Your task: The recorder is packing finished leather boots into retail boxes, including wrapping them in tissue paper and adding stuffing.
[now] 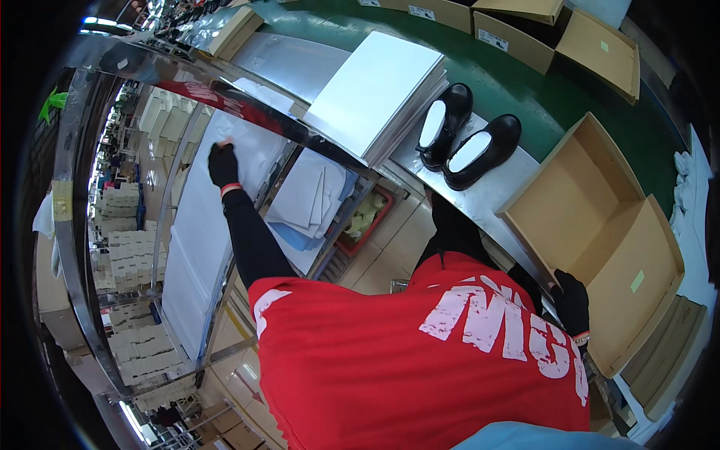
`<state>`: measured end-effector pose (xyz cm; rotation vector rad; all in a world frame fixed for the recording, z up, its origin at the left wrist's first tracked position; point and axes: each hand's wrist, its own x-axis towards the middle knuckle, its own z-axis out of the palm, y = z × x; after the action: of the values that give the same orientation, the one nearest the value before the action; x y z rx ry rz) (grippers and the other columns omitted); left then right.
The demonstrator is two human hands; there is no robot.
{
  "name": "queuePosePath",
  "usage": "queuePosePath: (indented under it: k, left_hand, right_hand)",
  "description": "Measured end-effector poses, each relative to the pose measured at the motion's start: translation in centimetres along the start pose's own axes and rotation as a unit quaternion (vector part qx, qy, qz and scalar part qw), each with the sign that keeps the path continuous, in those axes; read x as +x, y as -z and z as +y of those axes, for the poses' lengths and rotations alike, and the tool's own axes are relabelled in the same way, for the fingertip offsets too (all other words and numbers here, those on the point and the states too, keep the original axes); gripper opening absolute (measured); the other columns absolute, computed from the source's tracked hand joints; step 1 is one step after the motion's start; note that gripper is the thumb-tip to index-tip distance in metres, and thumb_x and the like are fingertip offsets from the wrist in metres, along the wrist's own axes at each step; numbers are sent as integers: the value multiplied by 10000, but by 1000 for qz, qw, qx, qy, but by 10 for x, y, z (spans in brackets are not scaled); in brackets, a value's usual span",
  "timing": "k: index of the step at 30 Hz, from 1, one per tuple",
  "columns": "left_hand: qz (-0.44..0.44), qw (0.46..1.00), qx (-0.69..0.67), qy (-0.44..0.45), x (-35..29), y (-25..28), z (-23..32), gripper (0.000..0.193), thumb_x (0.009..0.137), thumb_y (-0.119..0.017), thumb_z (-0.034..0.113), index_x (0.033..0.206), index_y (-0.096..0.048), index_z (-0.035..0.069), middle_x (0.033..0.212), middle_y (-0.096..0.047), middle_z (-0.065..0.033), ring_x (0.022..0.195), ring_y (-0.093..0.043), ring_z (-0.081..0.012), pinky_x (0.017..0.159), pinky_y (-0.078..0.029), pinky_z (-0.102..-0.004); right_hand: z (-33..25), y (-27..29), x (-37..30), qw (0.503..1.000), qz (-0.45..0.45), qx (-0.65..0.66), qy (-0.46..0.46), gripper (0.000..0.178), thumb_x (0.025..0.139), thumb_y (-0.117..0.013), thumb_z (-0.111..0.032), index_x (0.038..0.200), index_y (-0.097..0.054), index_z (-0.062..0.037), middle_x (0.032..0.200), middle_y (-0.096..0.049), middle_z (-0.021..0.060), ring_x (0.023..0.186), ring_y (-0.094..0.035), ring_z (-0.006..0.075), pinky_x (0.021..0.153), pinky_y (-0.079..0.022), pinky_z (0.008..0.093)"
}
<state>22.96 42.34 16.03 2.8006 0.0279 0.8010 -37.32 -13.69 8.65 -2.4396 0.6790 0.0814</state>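
Note:
My left hand, in a black glove with bare fingertips, reaches out to the left over a broad stack of thin white paper on a rack shelf. Its fingers are bunched together at the top sheet, and the pinch is small in the picture. At the right, my right hand, also black-gloved, grips the near edge of an open brown shoe box, whose hinged lid lies folded back. A pair of black shoes with white stuffing inside rests on the metal bench, beyond the box.
A tall stack of white sheets stands left of the shoes. A metal rack post and rail frame the left shelf. Loose white and blue papers lie below the rail, near a red bin. More open boxes line the green table.

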Motion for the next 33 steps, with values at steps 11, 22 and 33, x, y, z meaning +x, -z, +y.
queuePosePath:
  k: [11, 22, 33]
  left_hand:
    - [-439, 557, -634, -308, -209, 125, 384, 313, 984, -522, 346, 1025, -624, 53, 945, -638, -71, 940, -589, -172, 880, -445, -343]
    - [-527, 554, -526, -372, -234, 144, 406, 333, 816, -753, 215, 1071, -627, 40, 954, -663, -103, 878, -647, -201, 805, -498, -313]
    - [-318, 852, -296, -290, -194, -3, 255, 768, 662, -806, 205, 1354, -492, 93, 1240, -581, -138, 1133, -577, -278, 912, -487, -381]
  right_hand:
    - [-58, 41, 51, 710, -119, 693, -32, 747, 963, -397, -625, 1395, -423, -16, 1048, -653, 143, 949, -644, 199, 812, -518, 310]
    - [57, 62, -2, 733, 139, 651, -137, 715, 970, -409, -595, 1393, -433, -18, 1064, -648, 143, 961, -637, 179, 803, -509, 298]
    - [196, 120, -124, 848, 317, 356, -232, 693, 975, -415, -572, 1390, -440, -17, 1077, -645, 139, 972, -632, 179, 818, -504, 299]
